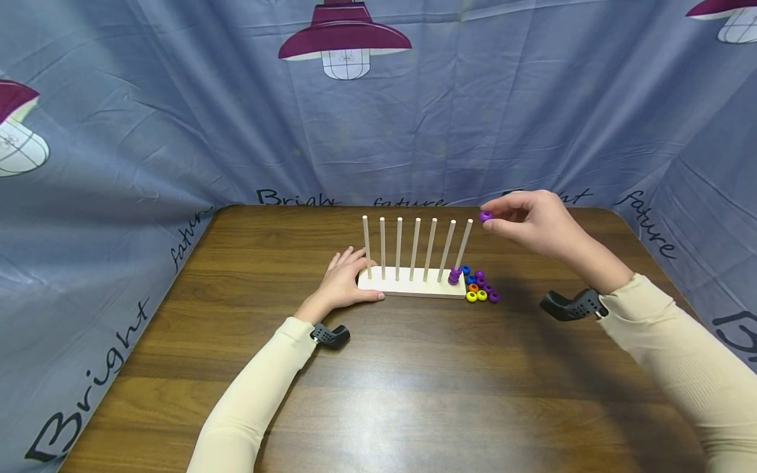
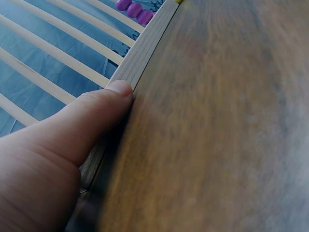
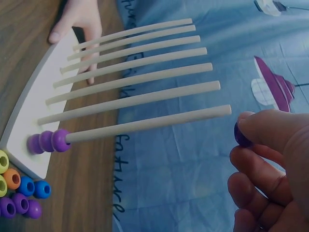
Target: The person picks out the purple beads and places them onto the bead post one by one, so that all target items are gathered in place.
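Note:
A pale wooden peg board (image 1: 408,284) stands on the table, with a row of several upright pegs. Three purple beads (image 3: 47,141) are stacked low on its rightmost peg. My left hand (image 1: 343,279) holds the board's left end, its thumb (image 2: 104,108) along the front edge and the other fingers around the back. Up by the top of the rightmost peg, my right hand (image 1: 529,220) pinches a purple bead (image 1: 485,216) between thumb and forefinger. In the right wrist view that held bead (image 3: 241,135) is just apart from the peg's tip (image 3: 227,110).
Loose beads lie beside the board's right end: yellow ones (image 1: 471,297), an orange one (image 1: 473,288), blue ones (image 1: 466,270) and several purple ones (image 1: 493,297). The brown table (image 1: 414,381) extends in front. A printed blue curtain (image 1: 236,98) hangs behind and at both sides.

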`<state>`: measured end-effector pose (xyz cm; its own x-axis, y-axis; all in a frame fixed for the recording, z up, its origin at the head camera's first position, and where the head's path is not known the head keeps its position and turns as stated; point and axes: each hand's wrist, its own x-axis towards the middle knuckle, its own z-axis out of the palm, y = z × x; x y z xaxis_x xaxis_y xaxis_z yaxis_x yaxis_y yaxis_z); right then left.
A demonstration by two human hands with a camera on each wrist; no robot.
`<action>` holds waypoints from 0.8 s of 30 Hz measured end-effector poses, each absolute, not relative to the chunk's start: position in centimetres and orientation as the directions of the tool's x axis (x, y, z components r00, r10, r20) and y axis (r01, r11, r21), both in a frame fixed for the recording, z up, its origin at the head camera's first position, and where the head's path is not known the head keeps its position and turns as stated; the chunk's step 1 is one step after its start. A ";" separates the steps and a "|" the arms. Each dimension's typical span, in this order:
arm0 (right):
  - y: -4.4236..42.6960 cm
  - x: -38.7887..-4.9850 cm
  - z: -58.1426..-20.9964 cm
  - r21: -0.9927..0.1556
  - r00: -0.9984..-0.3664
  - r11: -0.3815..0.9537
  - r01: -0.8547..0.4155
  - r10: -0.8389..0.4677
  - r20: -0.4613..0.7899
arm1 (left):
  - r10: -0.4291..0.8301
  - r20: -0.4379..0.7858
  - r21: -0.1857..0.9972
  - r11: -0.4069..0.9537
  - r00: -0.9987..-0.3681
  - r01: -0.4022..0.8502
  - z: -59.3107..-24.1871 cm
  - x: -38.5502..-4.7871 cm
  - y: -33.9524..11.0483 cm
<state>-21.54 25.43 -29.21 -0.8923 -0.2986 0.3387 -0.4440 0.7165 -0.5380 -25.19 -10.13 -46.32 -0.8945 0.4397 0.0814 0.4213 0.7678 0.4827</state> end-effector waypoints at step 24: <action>24.1 -21.8 -28.7 -0.578 -0.895 0.683 -0.447 -0.334 0.297 | 0.447 0.091 0.481 0.763 -0.890 0.432 -46.2 -25.2 -10.2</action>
